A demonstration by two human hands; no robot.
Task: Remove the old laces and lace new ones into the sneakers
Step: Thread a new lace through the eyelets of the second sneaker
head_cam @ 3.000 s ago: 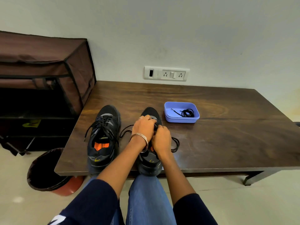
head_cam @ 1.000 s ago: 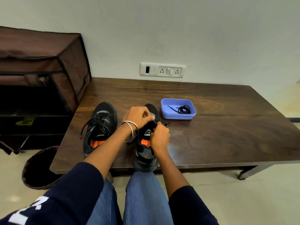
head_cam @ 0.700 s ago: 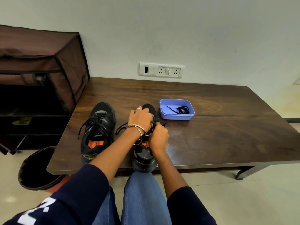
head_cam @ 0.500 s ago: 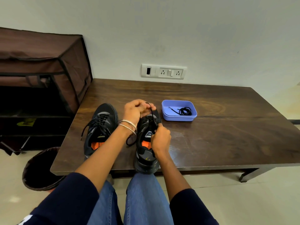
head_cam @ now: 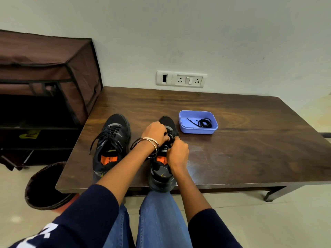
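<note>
Both hands work over the right sneaker (head_cam: 162,169) on the table (head_cam: 250,151). Left hand (head_cam: 156,132) and right hand (head_cam: 178,153), fingers curled, pinch its lace (head_cam: 171,138) between them above the tongue.

Two black sneakers (head_cam: 112,140) toe-away on the table, left one laced – spare black laces (head_cam: 204,122) coiled in blue tray
</note>
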